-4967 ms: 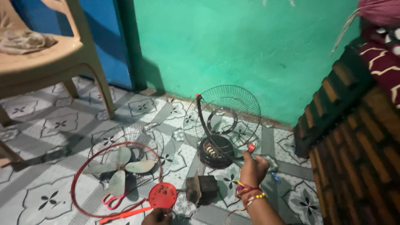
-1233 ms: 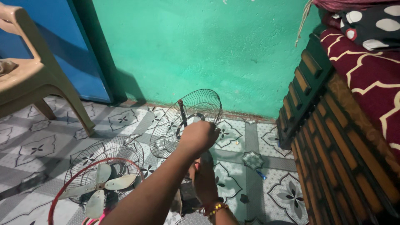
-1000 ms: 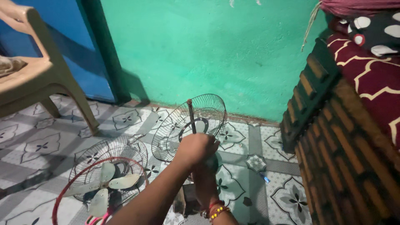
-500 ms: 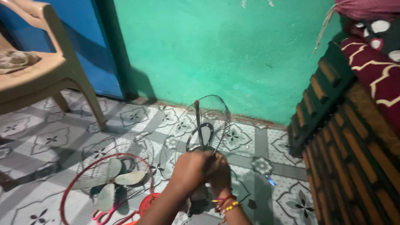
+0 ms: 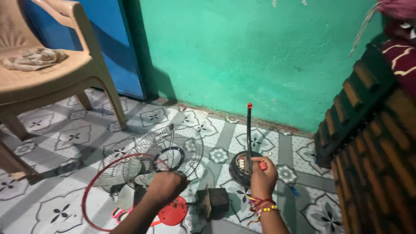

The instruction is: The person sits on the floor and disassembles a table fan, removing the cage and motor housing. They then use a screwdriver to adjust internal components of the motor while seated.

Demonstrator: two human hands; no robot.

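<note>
Left hand (image 5: 166, 187): closed on the wire fan guard (image 5: 167, 154), held tilted above the tiled floor.
Right hand (image 5: 262, 177): clamped around a long screwdriver (image 5: 249, 136), upright over the motor housing (image 5: 243, 167).
Progress: guard already detached from the motor; fan parts lie scattered, unassembled.

— What is being shifted since half a second ago?

— The wire fan guard (image 5: 167, 154) is being carried off the round motor housing (image 5: 245, 167), toward nine o'clock, by the left hand (image 5: 167, 186); earlier it was being held upright over the housing by both hands together.

— And the housing?

— It is being uncovered, and its black rod with the red tip (image 5: 249, 134) is being left standing toward twelve o'clock.

— The right hand (image 5: 263, 175)?

— It is being parted from the left hand and kept at the housing's rim, at three o'clock of the guard.
</note>
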